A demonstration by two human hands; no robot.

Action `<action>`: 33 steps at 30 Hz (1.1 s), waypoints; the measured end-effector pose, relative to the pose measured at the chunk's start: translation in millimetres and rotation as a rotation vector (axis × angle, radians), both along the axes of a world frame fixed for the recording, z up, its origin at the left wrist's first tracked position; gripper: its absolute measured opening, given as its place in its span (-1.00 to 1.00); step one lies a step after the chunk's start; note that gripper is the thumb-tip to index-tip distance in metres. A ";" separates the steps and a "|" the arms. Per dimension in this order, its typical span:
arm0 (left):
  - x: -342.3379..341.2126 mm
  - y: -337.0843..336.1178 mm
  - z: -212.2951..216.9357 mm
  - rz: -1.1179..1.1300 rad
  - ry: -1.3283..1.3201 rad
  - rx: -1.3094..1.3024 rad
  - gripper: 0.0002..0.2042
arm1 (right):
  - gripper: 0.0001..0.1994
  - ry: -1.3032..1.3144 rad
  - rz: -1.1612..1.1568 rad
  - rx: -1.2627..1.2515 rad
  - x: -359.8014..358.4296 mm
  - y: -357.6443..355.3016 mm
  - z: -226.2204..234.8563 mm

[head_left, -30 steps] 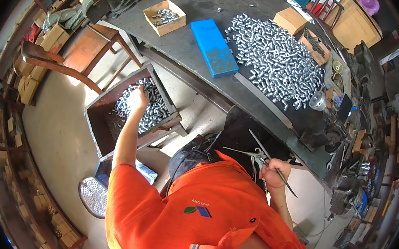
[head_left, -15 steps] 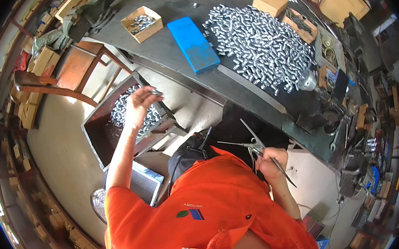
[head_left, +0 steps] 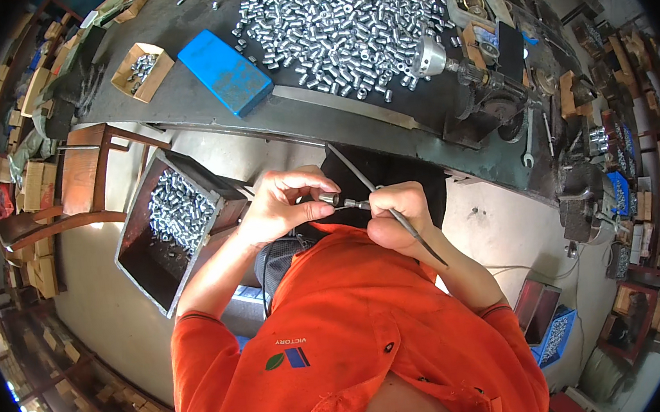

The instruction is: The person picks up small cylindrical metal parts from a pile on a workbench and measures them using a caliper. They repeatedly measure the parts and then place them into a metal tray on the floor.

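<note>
My left hand (head_left: 279, 204) pinches a small silvery metal cylinder (head_left: 330, 199) between thumb and fingers, in front of my chest. Right beside it, my right hand (head_left: 400, 214) is closed round a long dark rod (head_left: 421, 239), tapered at its lower end like a file or scraper. A thin metal tool tip (head_left: 356, 204) juts from the same fist toward the cylinder, close to its end; whether they touch I cannot tell. Many similar cylinders lie in a wooden drawer-like box (head_left: 145, 263) to my left and in a large pile (head_left: 338, 32) on the dark workbench (head_left: 174, 124).
On the bench are a blue block (head_left: 226, 72), a small carton (head_left: 153, 88) with some cylinders, a chuck (head_left: 429, 57) on a small machine and a wrench (head_left: 528, 140). A wooden chair (head_left: 81, 177) stands at left. A blue crate (head_left: 555, 337) sits on the floor at lower right.
My left hand has come from above the drawer-like box to my chest, bringing a cylinder. My right hand has moved up and inward, so both hands now meet. My view has shifted right.
</note>
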State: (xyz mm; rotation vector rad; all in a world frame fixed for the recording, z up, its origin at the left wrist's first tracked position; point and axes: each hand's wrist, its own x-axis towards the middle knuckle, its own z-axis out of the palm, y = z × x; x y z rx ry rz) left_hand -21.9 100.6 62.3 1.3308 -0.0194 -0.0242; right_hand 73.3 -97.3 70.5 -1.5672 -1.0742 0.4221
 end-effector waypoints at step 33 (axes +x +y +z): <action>22.2 -0.6 -9.8 0.489 -0.193 1.008 -0.78 | -0.65 0.133 0.135 0.233 -13.8 -26.4 20.5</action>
